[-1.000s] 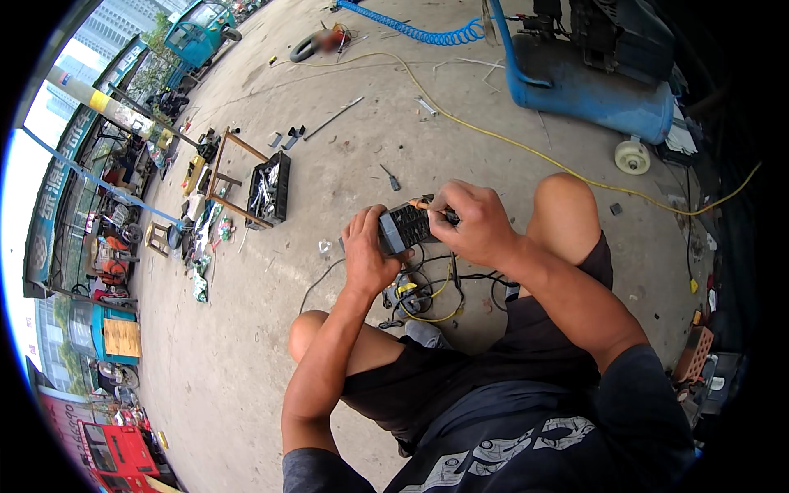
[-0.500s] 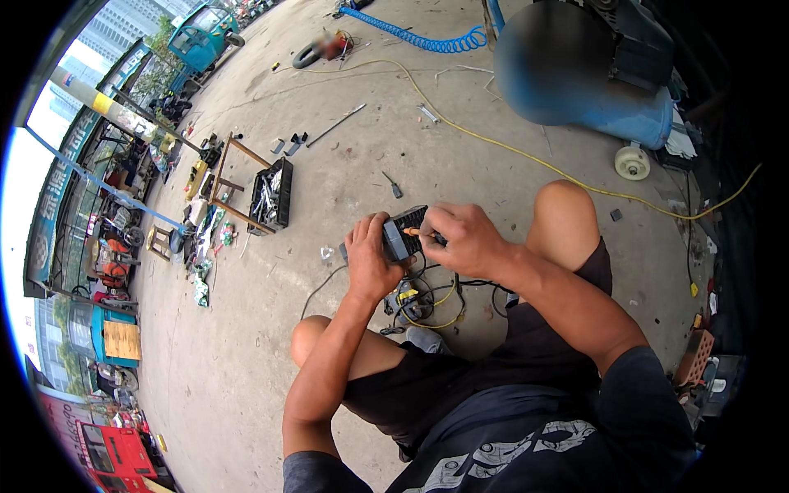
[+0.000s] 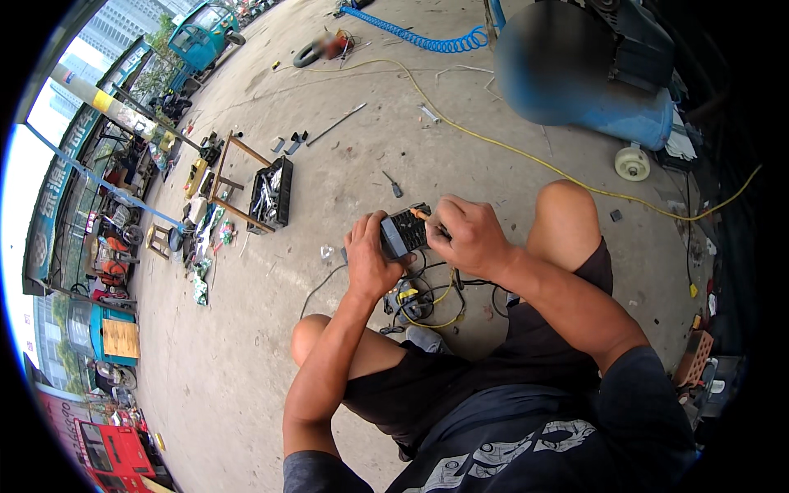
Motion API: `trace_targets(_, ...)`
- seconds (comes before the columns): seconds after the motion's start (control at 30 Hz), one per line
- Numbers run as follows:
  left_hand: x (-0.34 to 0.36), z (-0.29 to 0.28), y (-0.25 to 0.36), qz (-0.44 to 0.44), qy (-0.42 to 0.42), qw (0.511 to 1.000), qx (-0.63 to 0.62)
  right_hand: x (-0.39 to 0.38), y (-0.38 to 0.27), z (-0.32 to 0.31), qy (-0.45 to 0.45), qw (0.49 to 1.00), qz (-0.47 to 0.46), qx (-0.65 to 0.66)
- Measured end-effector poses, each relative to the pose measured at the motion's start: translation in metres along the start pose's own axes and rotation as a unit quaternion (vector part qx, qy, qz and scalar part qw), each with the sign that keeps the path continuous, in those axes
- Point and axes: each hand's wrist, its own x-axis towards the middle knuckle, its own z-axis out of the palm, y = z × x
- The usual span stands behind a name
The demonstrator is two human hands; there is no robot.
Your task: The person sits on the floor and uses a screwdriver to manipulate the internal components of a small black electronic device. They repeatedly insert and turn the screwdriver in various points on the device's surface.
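Note:
My left hand (image 3: pixel 368 256) is wrapped round the left side of a dark, finned metal box (image 3: pixel 397 235), tilted above the ground between my knees. My right hand (image 3: pixel 470 237), fingers closed, grips a slim tool with an orange-brown part (image 3: pixel 419 214) that points at the box's upper right edge. The rest of that tool is hidden in my fist, so its kind cannot be made out. Below the box lies a tangle of black and yellow cables (image 3: pixel 427 308). A dark-handled screwdriver (image 3: pixel 394 187) rests on the concrete just beyond the box.
A black crate of tools (image 3: pixel 283 197) stands at the left beside an overturned wooden frame (image 3: pixel 220 177). Beyond my hands a yellow hose (image 3: pixel 493 141) crosses the floor towards a blue tank (image 3: pixel 641 119). A wrench (image 3: pixel 428 113) and a metal rod (image 3: pixel 337 125) lie farther off.
My right hand has shifted slightly up and to the right, taking the tool's orange-brown part from the box's middle to its upper right edge. The box has tilted a little; my left hand stays on it.

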Motion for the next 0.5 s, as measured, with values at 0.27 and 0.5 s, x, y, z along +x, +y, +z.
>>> trace_targets(0.27, -0.0024, 0.0011, -0.0039, 0.004, 0.010, 1.000, 0.002, 0.0006, 0.0015, -0.0024, -0.011, 0.993, 0.052, 0.108)
trace_targets(0.5, -0.0017, -0.0008, -0.0013, 0.003, 0.000, 1.000, 0.002, 0.0008, 0.0013, -0.0007, -0.017, 0.993, 0.064, 0.095)
